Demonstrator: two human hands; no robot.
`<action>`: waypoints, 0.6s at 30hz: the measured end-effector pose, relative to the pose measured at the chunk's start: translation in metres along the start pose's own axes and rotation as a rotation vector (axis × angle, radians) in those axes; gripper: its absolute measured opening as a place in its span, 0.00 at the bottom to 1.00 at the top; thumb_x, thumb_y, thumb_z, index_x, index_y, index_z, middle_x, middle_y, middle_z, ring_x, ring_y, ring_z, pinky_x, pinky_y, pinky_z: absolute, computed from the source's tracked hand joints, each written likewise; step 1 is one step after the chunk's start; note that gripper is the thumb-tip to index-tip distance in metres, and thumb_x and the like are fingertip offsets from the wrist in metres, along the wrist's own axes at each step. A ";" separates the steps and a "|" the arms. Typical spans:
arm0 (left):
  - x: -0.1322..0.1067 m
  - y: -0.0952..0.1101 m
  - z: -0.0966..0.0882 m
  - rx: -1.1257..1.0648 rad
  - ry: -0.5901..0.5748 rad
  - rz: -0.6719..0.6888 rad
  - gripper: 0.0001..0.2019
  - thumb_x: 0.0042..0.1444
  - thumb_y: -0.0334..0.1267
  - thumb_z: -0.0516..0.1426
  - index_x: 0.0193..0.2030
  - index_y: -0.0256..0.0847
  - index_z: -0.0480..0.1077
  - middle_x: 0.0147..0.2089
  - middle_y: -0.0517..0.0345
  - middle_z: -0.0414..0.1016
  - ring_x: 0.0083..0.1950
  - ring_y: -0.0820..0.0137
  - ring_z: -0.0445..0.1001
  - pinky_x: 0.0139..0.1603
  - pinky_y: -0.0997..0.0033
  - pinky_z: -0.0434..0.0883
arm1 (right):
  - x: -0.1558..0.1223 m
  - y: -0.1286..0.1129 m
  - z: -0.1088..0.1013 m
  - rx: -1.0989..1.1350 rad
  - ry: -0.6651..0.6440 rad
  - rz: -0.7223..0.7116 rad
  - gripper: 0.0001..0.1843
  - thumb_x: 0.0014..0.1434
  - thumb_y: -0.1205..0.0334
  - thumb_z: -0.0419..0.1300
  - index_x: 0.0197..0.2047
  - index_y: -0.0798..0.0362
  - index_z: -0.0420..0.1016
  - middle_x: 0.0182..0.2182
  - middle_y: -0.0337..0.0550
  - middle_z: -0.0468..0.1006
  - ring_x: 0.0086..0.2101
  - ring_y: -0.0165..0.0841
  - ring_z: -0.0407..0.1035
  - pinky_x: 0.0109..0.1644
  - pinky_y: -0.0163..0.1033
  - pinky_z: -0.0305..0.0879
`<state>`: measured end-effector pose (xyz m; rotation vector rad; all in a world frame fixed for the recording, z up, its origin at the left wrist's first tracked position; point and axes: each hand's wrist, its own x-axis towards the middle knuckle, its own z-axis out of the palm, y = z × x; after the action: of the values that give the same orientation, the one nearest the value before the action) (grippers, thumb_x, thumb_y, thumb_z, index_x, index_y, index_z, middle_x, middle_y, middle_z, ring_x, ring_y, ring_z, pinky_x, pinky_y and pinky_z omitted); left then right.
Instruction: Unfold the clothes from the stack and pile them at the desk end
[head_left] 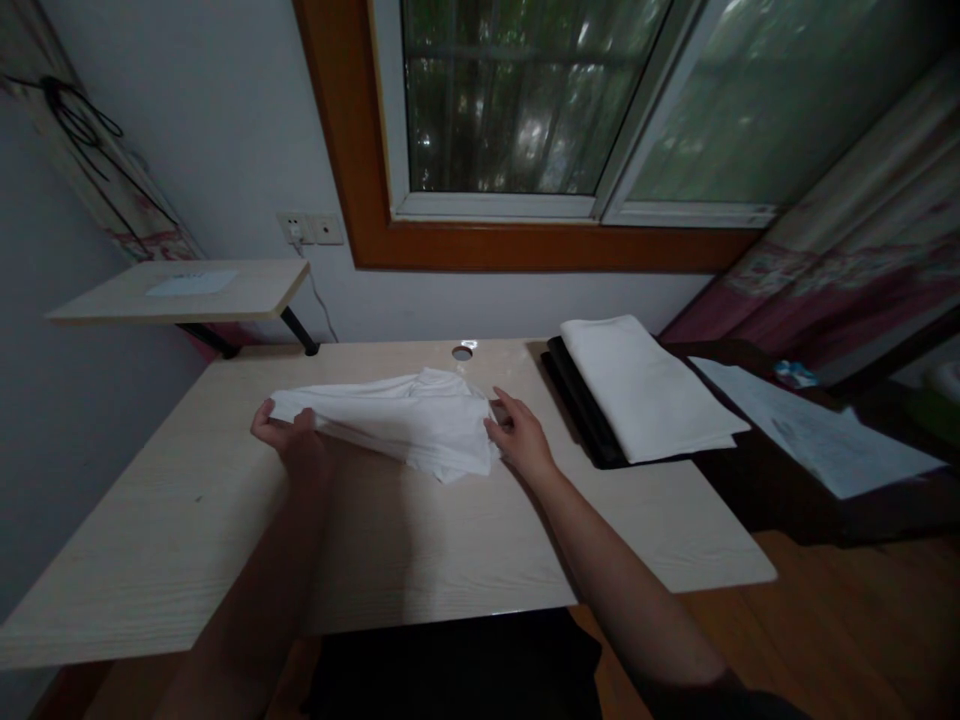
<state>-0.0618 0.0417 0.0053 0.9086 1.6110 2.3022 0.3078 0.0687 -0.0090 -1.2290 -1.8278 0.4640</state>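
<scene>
A crumpled white cloth [409, 420] lies on the pale wooden desk [187, 520], stretched between my two hands. My left hand [289, 435] is closed, pinching the cloth's left end just above the desk. My right hand [517, 435] grips the cloth's right edge, thumb and fingers pressed on the fabric.
A folded white cloth [645, 385] rests on a black tray [581, 405] at the desk's right end. Papers [810, 425] lie on a dark table to the right. A small raised shelf [180, 290] stands at the back left; a cable hole [463, 352] sits near the desk's far edge.
</scene>
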 end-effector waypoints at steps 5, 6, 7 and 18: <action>0.004 0.006 -0.004 0.063 0.189 0.050 0.27 0.45 0.28 0.57 0.53 0.42 0.56 0.45 0.59 0.60 0.43 0.72 0.67 0.49 0.65 0.71 | -0.005 -0.010 -0.003 -0.098 -0.169 -0.078 0.31 0.63 0.65 0.61 0.69 0.43 0.68 0.45 0.43 0.79 0.45 0.39 0.75 0.52 0.45 0.74; 0.003 0.010 -0.006 0.090 0.206 0.113 0.24 0.46 0.28 0.57 0.51 0.41 0.59 0.45 0.59 0.60 0.42 0.72 0.67 0.49 0.65 0.71 | -0.006 -0.012 -0.003 -0.112 -0.184 -0.095 0.27 0.64 0.65 0.60 0.66 0.43 0.72 0.44 0.43 0.79 0.44 0.38 0.76 0.51 0.44 0.74; 0.002 0.015 -0.007 0.122 0.217 0.198 0.21 0.47 0.29 0.58 0.49 0.41 0.61 0.46 0.58 0.61 0.43 0.71 0.67 0.49 0.65 0.71 | -0.006 -0.014 -0.003 -0.128 -0.187 -0.108 0.24 0.65 0.66 0.59 0.63 0.43 0.75 0.44 0.43 0.79 0.43 0.37 0.76 0.50 0.43 0.74; -0.051 0.040 0.002 0.344 -0.793 0.778 0.07 0.60 0.34 0.59 0.45 0.45 0.74 0.41 0.53 0.76 0.45 0.62 0.74 0.50 0.58 0.74 | -0.008 -0.038 -0.015 -0.254 0.135 -0.286 0.11 0.68 0.62 0.59 0.48 0.48 0.81 0.41 0.48 0.82 0.42 0.43 0.72 0.52 0.54 0.68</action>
<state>-0.0128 0.0027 0.0230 2.4770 1.4053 1.5611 0.2998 0.0423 0.0219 -1.1084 -1.9478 -0.0116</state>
